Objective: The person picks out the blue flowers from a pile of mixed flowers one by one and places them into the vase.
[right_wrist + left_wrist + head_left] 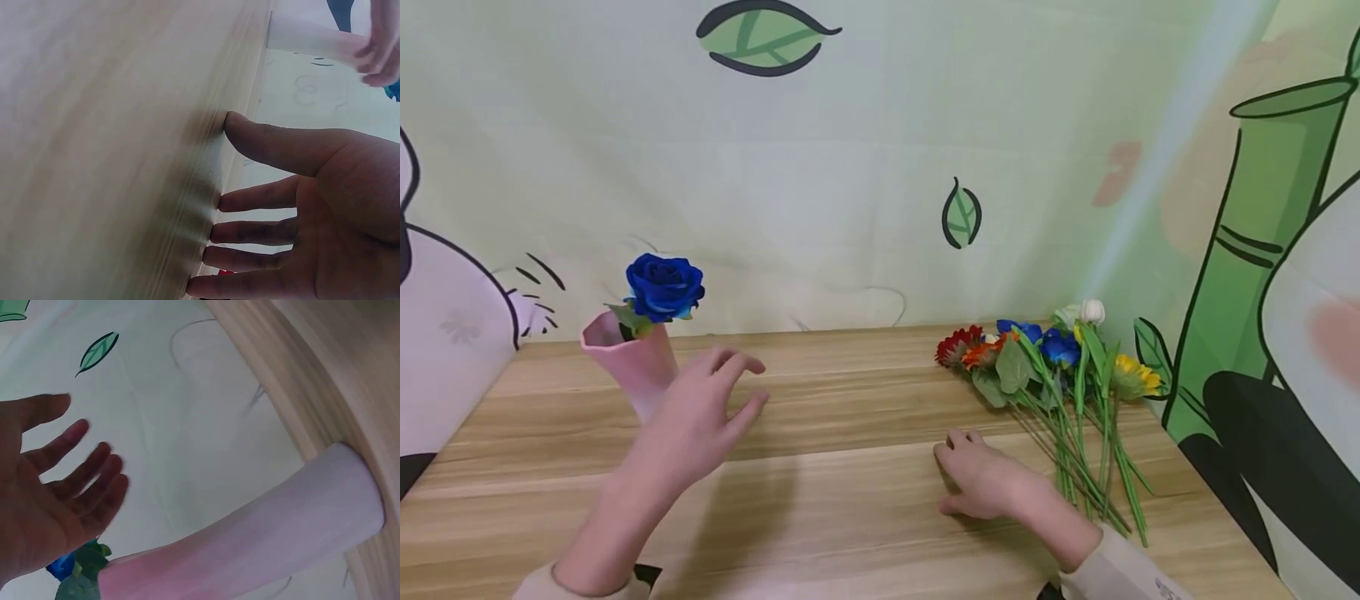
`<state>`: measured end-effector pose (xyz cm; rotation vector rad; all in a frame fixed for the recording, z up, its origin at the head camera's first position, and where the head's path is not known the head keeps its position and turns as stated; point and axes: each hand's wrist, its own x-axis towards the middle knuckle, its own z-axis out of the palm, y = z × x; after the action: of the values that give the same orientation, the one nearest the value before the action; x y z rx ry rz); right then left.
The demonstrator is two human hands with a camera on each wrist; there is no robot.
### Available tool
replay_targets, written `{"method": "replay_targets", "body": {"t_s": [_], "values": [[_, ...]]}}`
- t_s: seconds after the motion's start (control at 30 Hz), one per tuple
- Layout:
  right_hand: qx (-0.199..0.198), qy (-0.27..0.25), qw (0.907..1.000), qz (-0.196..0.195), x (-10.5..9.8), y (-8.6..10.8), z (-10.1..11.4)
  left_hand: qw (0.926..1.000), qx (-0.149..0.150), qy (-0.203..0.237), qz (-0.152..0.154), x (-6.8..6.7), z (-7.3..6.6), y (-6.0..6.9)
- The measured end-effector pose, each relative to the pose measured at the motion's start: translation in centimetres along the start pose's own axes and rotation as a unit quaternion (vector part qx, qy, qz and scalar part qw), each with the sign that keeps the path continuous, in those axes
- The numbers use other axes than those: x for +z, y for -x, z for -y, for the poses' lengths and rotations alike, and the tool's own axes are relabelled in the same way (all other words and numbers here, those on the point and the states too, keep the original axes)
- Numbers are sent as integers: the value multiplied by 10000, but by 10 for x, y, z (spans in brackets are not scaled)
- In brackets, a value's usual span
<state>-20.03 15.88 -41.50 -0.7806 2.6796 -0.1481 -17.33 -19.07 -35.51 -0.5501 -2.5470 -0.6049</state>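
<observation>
Wood-grained table [865, 533] before a leaf-printed backdrop [820, 200], with the left hand [696, 412], fingers loosely parted, near a pink vase [640, 371], and the right hand [985, 477], fingers spread, beside flowers [1060, 347].

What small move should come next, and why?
Probably reach the right hand toward the flowers lying on the table: it holds nothing and is close to them, while the pink vase shows just one blue rose.
</observation>
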Motion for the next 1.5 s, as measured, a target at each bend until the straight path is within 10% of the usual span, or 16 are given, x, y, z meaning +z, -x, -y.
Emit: {"method": "replay_targets", "body": {"t_s": [0.2, 0.53, 0.9, 1.5], "values": [[-21, -100, 9999, 40, 1, -1, -1, 9879, -607, -174, 1418, 13, 10, 7], [59, -79, 9999, 55, 0, 0, 0, 9630, -967, -264, 2503, 27, 18, 16], [32, -62, 10000, 37, -1, 0, 0, 9420, -1091, -218, 3168, 41, 28, 24], [57, -127, 9999, 84, 1, -2, -1, 9286, -1170, -285, 3509, 50, 24, 27]]}}
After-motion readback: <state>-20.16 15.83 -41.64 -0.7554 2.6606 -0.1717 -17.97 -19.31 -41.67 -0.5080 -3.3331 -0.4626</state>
